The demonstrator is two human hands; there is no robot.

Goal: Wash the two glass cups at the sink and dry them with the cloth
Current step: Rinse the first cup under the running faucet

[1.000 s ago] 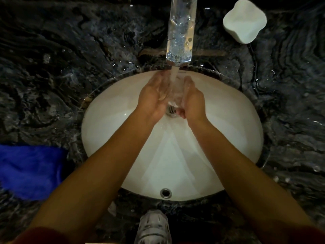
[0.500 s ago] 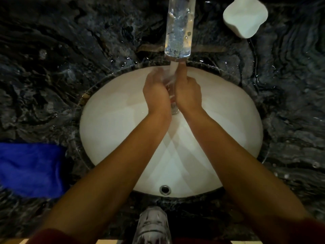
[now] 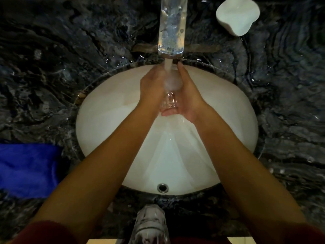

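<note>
Two hands are in the basin with you right now, and between them sits one glass cup [image 3: 168, 101], directly under the tap [image 3: 171, 27]. Water [image 3: 168, 67] runs down from the tap's mouth and foams white as it lands on the cup's far end. Your left hand [image 3: 152, 87] cups the glass from the left, fingers curled round its side; your right hand [image 3: 189, 95] clasps it from the right, with the fingers [image 3: 181, 71] lying pressed together along the glass and reaching up toward the tap's mouth, and the thumb [image 3: 169, 112] hooked under the near end. The cup lies tilted, its length running from the tap toward you, over the middle of the white sink [image 3: 109, 110].

Second glass cup [image 3: 150, 224]: it stands on the dark marbled worktop [image 3: 52, 67] at the near edge, straight out from the tap across the sink, just past the overflow hole [image 3: 162, 188], untouched by either hand.

Your blue cloth [image 3: 28, 169] lies on the worktop to the left of the tap's line, beside the sink's near-left rim, well apart from both cups. A white soap dish [image 3: 237, 14] sits to the right of the tap, at the back.
</note>
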